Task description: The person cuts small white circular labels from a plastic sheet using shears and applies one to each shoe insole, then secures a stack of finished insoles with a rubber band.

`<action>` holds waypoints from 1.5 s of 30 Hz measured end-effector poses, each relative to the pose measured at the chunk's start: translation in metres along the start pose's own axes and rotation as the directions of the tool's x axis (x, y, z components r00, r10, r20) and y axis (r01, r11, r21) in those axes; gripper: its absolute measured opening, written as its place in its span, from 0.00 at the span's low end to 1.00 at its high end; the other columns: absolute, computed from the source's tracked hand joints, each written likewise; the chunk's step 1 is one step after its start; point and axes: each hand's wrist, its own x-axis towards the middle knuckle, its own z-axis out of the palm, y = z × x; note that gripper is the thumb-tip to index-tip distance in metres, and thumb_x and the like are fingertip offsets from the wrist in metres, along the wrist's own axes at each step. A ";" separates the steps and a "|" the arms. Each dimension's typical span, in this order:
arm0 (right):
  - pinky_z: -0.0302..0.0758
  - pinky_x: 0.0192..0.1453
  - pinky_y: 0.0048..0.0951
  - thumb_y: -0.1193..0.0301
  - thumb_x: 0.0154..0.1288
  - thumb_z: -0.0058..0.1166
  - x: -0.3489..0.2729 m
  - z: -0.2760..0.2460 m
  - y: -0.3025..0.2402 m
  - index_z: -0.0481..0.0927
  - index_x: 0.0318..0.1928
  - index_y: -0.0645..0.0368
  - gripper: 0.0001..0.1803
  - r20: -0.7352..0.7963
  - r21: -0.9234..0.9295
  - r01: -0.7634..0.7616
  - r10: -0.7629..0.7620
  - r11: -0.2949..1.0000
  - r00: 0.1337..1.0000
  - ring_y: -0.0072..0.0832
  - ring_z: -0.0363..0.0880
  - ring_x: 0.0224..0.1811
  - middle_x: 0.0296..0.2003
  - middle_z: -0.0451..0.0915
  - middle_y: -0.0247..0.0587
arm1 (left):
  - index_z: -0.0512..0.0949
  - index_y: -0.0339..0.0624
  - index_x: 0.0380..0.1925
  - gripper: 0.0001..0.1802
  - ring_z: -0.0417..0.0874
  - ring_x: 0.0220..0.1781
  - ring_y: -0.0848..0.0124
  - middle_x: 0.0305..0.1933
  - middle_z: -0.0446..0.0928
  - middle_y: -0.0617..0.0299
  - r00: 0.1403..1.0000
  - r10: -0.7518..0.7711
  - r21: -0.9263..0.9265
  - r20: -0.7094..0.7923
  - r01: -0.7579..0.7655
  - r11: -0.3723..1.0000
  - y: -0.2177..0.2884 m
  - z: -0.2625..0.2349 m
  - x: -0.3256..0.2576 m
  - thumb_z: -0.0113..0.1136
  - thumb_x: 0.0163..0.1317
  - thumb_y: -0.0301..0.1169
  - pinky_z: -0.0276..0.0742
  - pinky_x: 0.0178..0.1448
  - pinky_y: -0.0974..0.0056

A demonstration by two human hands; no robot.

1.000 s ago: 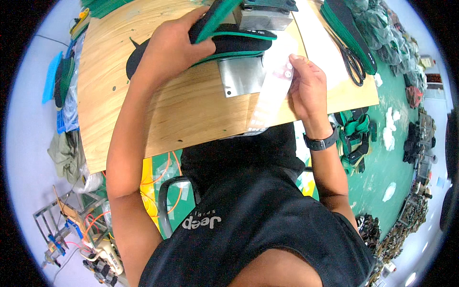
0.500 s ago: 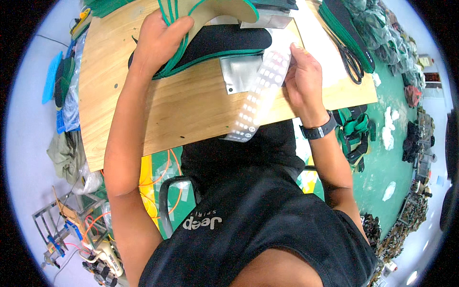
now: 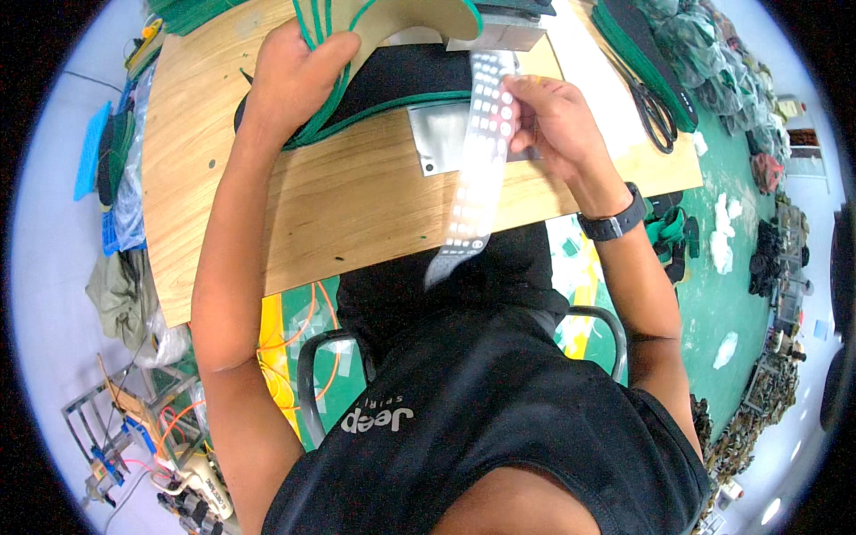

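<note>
Left hand point(image 3: 299, 85) has green-edged insoles point(image 3: 406, 22) clamped under its thumb, upper middle of frame. Right hand point(image 3: 557, 116) pinches a see-through sticker strip point(image 3: 482, 156), just above centre. Looks like strip-handling stage tbh; next move calls for steady insoles, no curling.

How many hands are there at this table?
2: the left hand grips green-edged insoles; the right hand holds a pale strip. No others show.

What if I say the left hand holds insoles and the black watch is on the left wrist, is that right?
Not quite: the head view shows the black watch on the right wrist. The left hand does hold insoles.
</note>
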 end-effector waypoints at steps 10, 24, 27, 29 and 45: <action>0.68 0.15 0.15 0.68 0.68 0.52 -0.005 0.012 0.008 0.77 0.25 0.62 0.14 0.000 -0.036 -0.016 0.016 0.999 1.000 0.18 0.71 0.13 0.17 0.77 0.36 | 0.81 0.35 0.33 0.15 0.76 0.30 0.75 0.27 0.79 0.63 0.996 -0.090 0.052 0.027 0.089 0.995 -0.003 -0.006 -0.001 0.58 0.58 0.38 0.72 0.38 0.67; 0.70 0.14 0.17 0.69 0.66 0.51 0.000 0.008 0.013 0.79 0.25 0.66 0.15 -0.001 -0.016 0.042 -0.042 0.999 0.999 0.21 0.74 0.13 0.18 0.80 0.41 | 0.79 0.35 0.30 0.15 0.75 0.29 0.75 0.25 0.77 0.64 0.990 -0.141 0.102 0.034 0.136 0.985 0.009 -0.006 -0.001 0.58 0.56 0.39 0.71 0.37 0.67; 0.70 0.14 0.18 0.68 0.66 0.52 0.000 0.011 0.012 0.78 0.24 0.65 0.15 -0.015 -0.042 0.047 -0.048 0.998 0.999 0.20 0.74 0.13 0.18 0.79 0.40 | 0.77 0.36 0.27 0.14 0.71 0.27 0.76 0.22 0.74 0.65 0.991 -0.130 0.058 -0.013 0.131 0.990 0.010 -0.002 -0.004 0.57 0.55 0.38 0.71 0.36 0.66; 0.70 0.15 0.18 0.68 0.66 0.52 0.003 0.011 0.012 0.78 0.24 0.63 0.15 -0.010 -0.029 0.046 -0.046 0.999 0.999 0.19 0.74 0.13 0.18 0.79 0.38 | 0.77 0.37 0.28 0.13 0.72 0.28 0.77 0.23 0.74 0.65 0.994 -0.106 0.069 -0.001 0.106 0.992 0.014 -0.001 -0.005 0.57 0.55 0.38 0.71 0.37 0.66; 0.69 0.15 0.17 0.67 0.67 0.52 -0.004 0.019 0.013 0.76 0.24 0.62 0.15 -0.047 -0.028 0.076 -0.077 0.997 0.996 0.18 0.72 0.14 0.17 0.77 0.36 | 0.78 0.40 0.44 0.25 0.82 0.44 0.55 0.41 0.81 0.50 0.952 -0.043 0.444 0.304 -0.101 0.890 0.025 0.016 -0.010 0.74 0.46 0.37 0.76 0.51 0.56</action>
